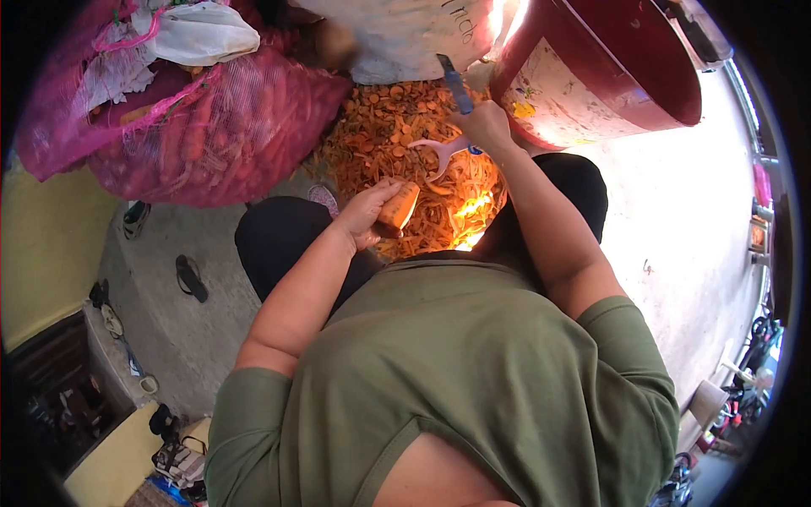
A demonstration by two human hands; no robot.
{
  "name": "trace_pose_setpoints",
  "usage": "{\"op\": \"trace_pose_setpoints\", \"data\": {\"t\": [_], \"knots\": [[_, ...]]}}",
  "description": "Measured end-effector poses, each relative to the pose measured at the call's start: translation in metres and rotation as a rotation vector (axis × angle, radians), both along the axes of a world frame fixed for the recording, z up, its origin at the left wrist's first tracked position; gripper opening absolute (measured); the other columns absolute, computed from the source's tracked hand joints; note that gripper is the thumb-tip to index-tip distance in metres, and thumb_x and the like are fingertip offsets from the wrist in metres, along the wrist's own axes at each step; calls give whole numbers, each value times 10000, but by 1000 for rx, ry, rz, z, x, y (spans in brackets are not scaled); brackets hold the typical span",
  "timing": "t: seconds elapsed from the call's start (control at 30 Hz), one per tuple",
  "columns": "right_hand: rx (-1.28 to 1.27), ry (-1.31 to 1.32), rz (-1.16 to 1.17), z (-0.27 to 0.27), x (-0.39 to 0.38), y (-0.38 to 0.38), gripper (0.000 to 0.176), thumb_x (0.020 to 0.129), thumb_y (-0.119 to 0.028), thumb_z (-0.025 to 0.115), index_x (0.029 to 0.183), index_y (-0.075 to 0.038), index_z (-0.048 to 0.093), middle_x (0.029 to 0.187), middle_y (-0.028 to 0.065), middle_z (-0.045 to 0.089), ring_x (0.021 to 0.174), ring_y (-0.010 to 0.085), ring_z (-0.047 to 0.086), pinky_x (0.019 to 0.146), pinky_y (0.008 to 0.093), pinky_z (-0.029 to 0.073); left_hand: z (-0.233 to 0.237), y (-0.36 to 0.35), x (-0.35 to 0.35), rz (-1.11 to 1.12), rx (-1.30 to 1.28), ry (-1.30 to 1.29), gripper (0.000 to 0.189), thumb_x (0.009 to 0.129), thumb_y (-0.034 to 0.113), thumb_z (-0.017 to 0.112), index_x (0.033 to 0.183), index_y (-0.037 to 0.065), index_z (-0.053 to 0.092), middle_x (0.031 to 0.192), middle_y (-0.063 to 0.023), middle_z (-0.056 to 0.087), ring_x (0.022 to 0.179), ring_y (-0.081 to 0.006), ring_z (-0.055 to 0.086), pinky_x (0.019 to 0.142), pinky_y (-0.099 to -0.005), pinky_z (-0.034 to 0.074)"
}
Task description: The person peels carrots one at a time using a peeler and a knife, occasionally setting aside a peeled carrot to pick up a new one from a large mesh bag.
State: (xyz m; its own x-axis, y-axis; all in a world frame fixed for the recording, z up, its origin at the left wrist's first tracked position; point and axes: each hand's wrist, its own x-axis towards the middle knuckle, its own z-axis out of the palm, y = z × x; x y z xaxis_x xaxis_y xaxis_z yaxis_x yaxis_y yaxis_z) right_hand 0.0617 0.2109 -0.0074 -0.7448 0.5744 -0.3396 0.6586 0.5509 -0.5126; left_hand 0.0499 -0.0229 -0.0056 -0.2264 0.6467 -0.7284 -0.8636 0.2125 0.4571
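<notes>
1. The carrot (400, 208) is over the peelings pile (422, 127), toward its left edge, clamped in the left hand (370, 211).
2. The right hand (485, 127), apart from the left, grips a blue-handled knife (456, 89) and a pink Y-shaped peeler (445, 154).
3. Carrot slices (397, 97) lie among the peelings.
4. Beyond the pile stands a white sack (405, 42); left, a pink mesh sack of carrots (211, 135); right, a red tub (583, 76).
</notes>
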Motion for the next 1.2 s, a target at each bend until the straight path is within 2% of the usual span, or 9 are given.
{"op": "trace_pose_setpoints", "data": {"t": [0.1, 0.33, 0.47, 0.57, 0.7, 0.83, 0.93, 1.1, 1.2], "knots": [[-124, -11, 85, 2, 3, -18, 424, 592, -408, 663, 665, 8, 616, 669, 165, 608, 649, 249, 617, 613, 347, 481, -2, -1, -3, -21, -9, -13, 238, 889, 307, 376, 1065, 170, 460, 889, 1, 519, 703, -117, 549, 451, -285, 476], [-3, 23, -37, -4, 0, 16, 402, 594, -390, 649, 633, 8, 607, 661, 179, 602, 632, 247, 615, 585, 351, 482, 7, 0, 0, -35, -17, 84, 292, 898, 290, 344, 1107, 111, 441, 900, -46, 549, 725, -134, 577, 456, -287, 503], [-315, 95, 61, 8, 10, -29, 397, 589, -378, 652, 637, 14, 602, 644, 171, 598, 620, 258, 611, 570, 352, 479, 2, -2, -5, -17, 51, 3, 308, 900, 306, 332, 1112, 112, 444, 894, -39, 540, 741, -137, 570, 473, -288, 491], [-197, -18, 187, 20, 12, -44, 386, 593, -369, 652, 632, 11, 598, 634, 161, 596, 610, 265, 606, 572, 356, 477, -10, -4, -6, -61, 62, 18, 302, 896, 320, 342, 1103, 129, 450, 889, -25, 528, 746, -145, 562, 486, -291, 483], [55, 3, -2, 4, 4, -7, 345, 618, -358, 633, 628, -14, 597, 607, 144, 589, 601, 258, 600, 591, 347, 476, 1, -1, -1, -2, 16, 27, 333, 890, 324, 356, 1118, 99, 447, 876, -58, 547, 697, -170, 569, 474, -294, 495], [-191, 59, 140, 18, 7, -24, 343, 620, -372, 623, 638, -30, 605, 598, 152, 583, 597, 270, 592, 596, 355, 465, 7, 0, -3, 34, -59, -30, 289, 882, 335, 375, 1054, 126, 476, 828, -33, 522, 677, -154, 551, 507, -306, 503], [-137, 28, 250, 20, 13, -50, 344, 620, -372, 625, 623, -29, 601, 593, 150, 581, 594, 270, 589, 593, 358, 459, -6, -6, -7, -31, 46, -76, 296, 880, 343, 378, 1052, 124, 479, 806, -41, 521, 633, -151, 542, 477, -304, 497], [-70, 25, 24, 19, -1, -11, 382, 601, -372, 667, 611, 3, 595, 585, 173, 572, 608, 285, 594, 589, 355, 467, -8, -2, -3, 20, -74, -77, 312, 876, 339, 387, 1071, 110, 471, 822, -74, 532, 626, -183, 558, 457, -297, 487], [-120, 80, 212, 16, 6, -31, 384, 598, -376, 667, 610, 1, 597, 584, 160, 578, 613, 274, 599, 590, 353, 468, -2, -4, -5, -47, -78, -50, 302, 878, 340, 380, 1054, 114, 476, 789, -51, 529, 611, -165, 557, 460, -296, 488]]}}
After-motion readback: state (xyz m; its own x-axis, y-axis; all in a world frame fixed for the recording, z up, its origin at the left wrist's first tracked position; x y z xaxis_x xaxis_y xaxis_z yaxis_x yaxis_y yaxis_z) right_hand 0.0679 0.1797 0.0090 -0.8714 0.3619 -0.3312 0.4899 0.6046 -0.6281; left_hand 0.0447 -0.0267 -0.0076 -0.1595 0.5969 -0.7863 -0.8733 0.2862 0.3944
